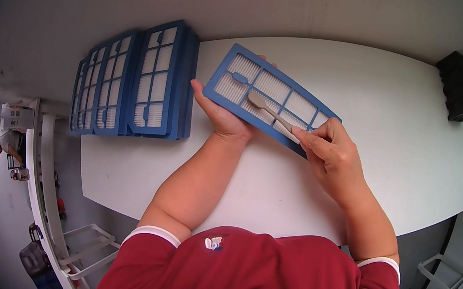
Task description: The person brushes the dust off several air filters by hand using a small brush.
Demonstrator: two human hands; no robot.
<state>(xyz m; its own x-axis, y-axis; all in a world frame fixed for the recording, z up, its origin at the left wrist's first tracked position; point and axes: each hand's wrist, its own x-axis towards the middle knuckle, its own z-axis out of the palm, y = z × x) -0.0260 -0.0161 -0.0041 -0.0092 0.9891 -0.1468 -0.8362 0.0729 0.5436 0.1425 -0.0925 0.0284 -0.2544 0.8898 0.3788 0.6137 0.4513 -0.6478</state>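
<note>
A pleated air filter (270, 85) with a blue frame lies tilted across my left hand (229, 117), which supports it from below, its thumb out at the left end and some fingertips showing past the far edge. My right hand (330, 153) pinches the handle of a small beige-grey brush-like tool (270, 112). The head of that tool rests over the white pleats near a crossbar; its underside is hidden. To the left, more blue-framed filters (155, 78) stand in leaning stacks on the white table (404, 140).
A black ridged plastic stack (458, 87) stands at the table's far right corner. White racks (90, 249) flank me low on the left and right. Farther left, a person (8, 145) is bent near a shelf, and a dark bag or chair (34, 256) sits lower down.
</note>
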